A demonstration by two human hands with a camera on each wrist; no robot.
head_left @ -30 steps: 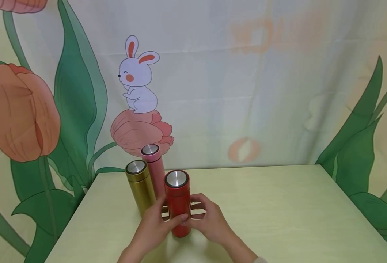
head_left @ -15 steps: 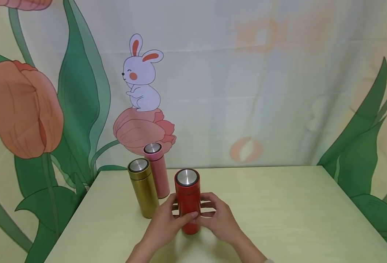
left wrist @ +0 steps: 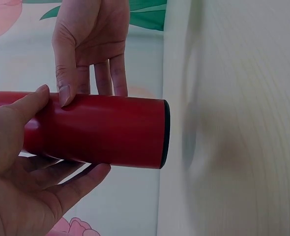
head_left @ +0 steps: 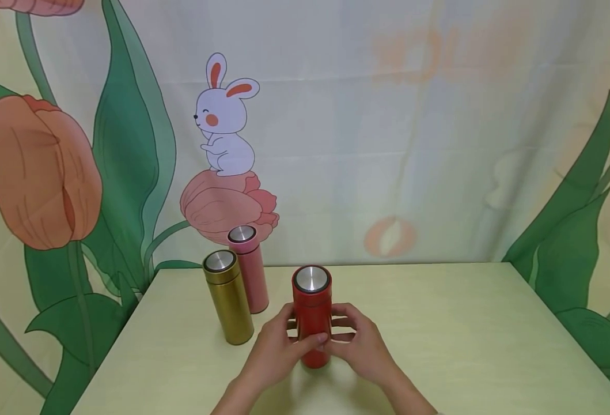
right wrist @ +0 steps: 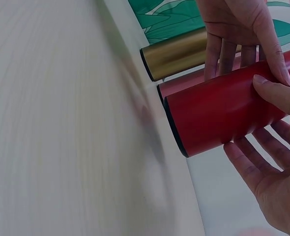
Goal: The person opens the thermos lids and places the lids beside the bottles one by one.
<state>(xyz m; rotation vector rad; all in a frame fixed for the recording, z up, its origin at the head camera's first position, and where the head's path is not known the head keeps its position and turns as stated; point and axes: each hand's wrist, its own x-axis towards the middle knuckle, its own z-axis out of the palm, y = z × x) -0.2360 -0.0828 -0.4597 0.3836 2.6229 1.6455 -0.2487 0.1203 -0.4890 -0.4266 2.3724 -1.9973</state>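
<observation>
Both hands hold a red thermos flask (head_left: pixel 313 317) upright between them, its steel-topped lid uppermost. My left hand (head_left: pixel 277 349) grips its left side, thumb across the front. From the right, my right hand (head_left: pixel 360 347) curls its fingers round the body, its thumb meeting the other one. In the left wrist view the flask's black base (left wrist: pixel 165 134) is close over the tabletop, with a faint reflection beyond it. A gold flask (head_left: pixel 230 308) stands to the left of my left hand. Behind that one is a pink flask (head_left: pixel 255 279), partly covered by it.
The pale table (head_left: pixel 470 340) extends far to the right of the hands. At its back edge hangs a cloth backdrop (head_left: pixel 325 144) printed with tulips, leaves and a white rabbit.
Both hands have carried the red flask to the right, away from the gold and pink flasks, which stay standing. The gap between them has widened. The head view has shifted slightly.
</observation>
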